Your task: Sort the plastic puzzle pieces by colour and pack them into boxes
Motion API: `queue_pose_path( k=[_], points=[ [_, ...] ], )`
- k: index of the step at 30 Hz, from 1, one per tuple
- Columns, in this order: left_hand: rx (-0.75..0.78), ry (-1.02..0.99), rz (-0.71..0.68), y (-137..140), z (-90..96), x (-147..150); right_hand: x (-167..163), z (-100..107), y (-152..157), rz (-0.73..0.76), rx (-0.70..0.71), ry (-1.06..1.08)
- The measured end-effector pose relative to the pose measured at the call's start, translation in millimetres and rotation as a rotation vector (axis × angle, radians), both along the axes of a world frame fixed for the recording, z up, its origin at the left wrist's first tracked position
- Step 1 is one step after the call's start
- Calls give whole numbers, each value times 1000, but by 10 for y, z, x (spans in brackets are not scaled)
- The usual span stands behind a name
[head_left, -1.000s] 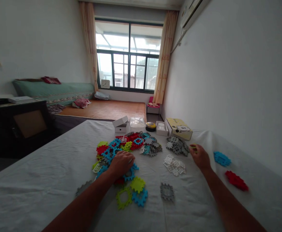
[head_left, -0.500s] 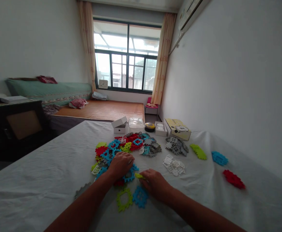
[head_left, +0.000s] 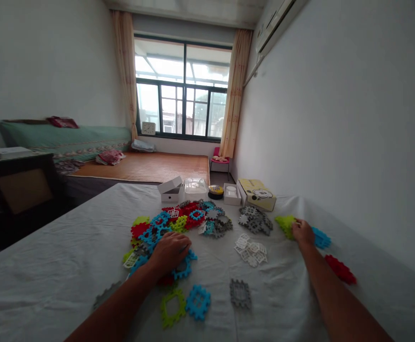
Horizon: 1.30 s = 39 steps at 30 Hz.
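Observation:
My left hand (head_left: 171, 251) rests on the heap of mixed interlocking plastic tiles (head_left: 179, 223), its fingers curled together beside a blue tile (head_left: 182, 269). Whatever is under those fingertips is hidden. Off to the right, my right hand (head_left: 303, 232) pinches a lime-green tile at the lime-green stack (head_left: 285, 224). Just behind that hand lie blue tiles (head_left: 322, 237), and red tiles (head_left: 340, 269) are nearer me. In front of me are a lime-green frame tile (head_left: 173, 307), a blue window tile (head_left: 198, 302) and a grey tile (head_left: 240, 293).
Grey tiles (head_left: 255, 221) and white lattice pieces (head_left: 250, 251) form separate groups right of the heap. Along the far edge stand a small white box (head_left: 171, 190), a clear container (head_left: 195, 189), a black-and-yellow tin (head_left: 215, 192) and a yellow carton (head_left: 257, 194). The wall (head_left: 335, 118) borders the right side.
My right hand has swung from the front middle to the lime-green stack, carrying a lime-green tile. The grey tile at the front now shows. My left hand stays on the heap.

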<state>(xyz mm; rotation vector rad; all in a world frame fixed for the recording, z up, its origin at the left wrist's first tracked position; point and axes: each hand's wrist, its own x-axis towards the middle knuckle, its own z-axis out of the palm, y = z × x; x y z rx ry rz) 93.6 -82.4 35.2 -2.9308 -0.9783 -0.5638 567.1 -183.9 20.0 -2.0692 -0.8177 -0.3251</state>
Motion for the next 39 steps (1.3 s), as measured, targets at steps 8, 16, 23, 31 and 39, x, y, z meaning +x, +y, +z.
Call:
queue_pose_path(
  k=[8, 16, 23, 31, 39],
  points=[
    [-1, 13, 10, 9, -2, -3, -81, -58, 20, 57, 44, -104],
    [17, 5, 2, -1, -4, -10, -2085, 493, -211, 1301, -405, 57],
    [31, 7, 18, -11, 10, -13, -3033, 290, -560, 1310, -595, -383],
    [10, 15, 15, -34, 36, -5, -2608, 327, -443, 1211, -372, -231],
    [8, 11, -13, -7, 26, 0, -1153, 178, -682, 654, -233, -10]
  ],
)
